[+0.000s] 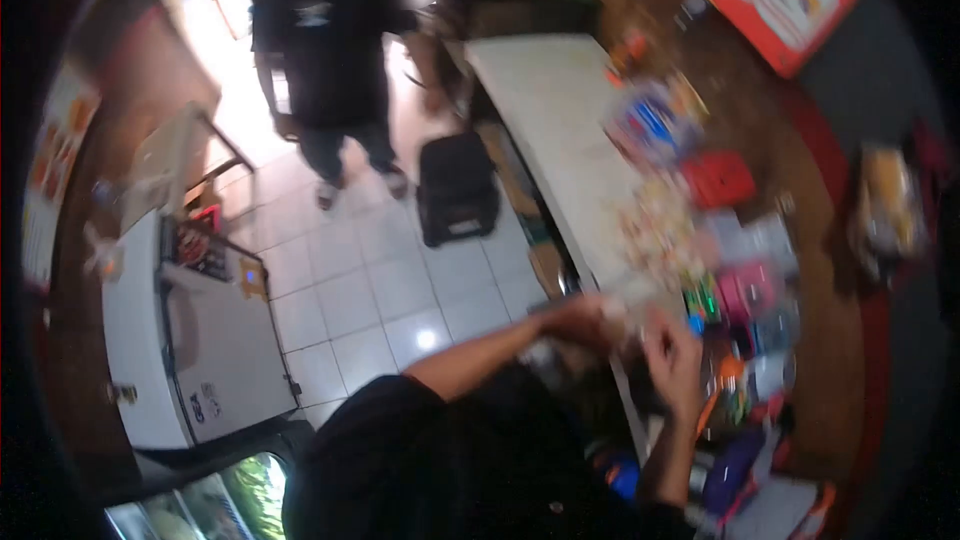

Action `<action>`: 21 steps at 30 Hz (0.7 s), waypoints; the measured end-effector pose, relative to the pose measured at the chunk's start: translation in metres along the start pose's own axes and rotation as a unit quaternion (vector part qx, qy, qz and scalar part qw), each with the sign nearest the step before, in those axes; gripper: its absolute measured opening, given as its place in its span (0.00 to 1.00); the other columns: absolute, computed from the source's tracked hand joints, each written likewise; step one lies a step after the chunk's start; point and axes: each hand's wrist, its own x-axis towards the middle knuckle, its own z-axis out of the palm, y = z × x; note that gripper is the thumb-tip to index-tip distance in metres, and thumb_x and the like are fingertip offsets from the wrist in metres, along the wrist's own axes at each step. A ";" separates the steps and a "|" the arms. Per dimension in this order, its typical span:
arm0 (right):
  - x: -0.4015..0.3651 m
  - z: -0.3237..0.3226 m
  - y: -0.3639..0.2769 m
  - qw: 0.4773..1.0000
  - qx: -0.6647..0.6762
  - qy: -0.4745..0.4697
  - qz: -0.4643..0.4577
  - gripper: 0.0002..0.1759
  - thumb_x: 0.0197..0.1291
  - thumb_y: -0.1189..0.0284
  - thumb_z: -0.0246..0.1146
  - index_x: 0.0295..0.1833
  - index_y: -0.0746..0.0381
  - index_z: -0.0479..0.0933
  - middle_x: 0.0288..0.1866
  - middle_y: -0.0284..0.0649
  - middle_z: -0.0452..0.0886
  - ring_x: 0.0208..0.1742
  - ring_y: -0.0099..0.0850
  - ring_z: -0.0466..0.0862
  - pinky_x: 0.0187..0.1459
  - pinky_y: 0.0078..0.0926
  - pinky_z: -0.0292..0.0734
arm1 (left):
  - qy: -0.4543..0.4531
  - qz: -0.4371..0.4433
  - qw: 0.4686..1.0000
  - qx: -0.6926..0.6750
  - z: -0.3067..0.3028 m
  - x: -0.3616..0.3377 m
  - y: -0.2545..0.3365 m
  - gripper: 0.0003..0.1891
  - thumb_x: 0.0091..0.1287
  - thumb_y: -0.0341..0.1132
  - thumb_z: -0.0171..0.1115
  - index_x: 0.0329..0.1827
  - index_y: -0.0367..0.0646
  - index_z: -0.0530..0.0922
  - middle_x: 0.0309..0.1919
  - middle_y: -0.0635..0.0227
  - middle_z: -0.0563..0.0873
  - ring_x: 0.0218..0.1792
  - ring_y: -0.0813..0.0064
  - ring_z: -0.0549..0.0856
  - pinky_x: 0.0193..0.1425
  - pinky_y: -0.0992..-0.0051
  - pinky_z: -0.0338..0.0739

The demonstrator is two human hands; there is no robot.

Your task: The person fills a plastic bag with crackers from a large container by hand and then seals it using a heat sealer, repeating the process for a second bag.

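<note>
Fingers: left hand [590,325], right hand [675,358] half-curled; cannot tell what's held.
Pale pieces [655,230]: twelve o'clock; keep both hands steady.

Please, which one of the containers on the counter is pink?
It is the pink container, just right of the small green packets in the picture. The red container sits farther up; the clear container lacks its pink colour.

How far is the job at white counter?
Already out: a pile of small pale pieces on the white counter.
In hand: left hand and right hand are close together near it; what they hold is blurred.
Left: the pieces lie loose, so probably unfinished.
</note>
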 end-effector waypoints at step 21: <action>0.069 0.014 0.081 0.984 0.028 0.095 0.149 0.22 0.50 0.62 0.75 0.48 0.62 0.80 0.47 0.46 0.80 0.35 0.34 0.82 0.36 0.30 0.78 | 0.057 -0.002 0.961 0.270 -0.053 0.124 -0.039 0.39 0.39 0.37 0.79 0.59 0.42 0.74 0.54 0.51 0.81 0.55 0.49 0.80 0.59 0.60 0.75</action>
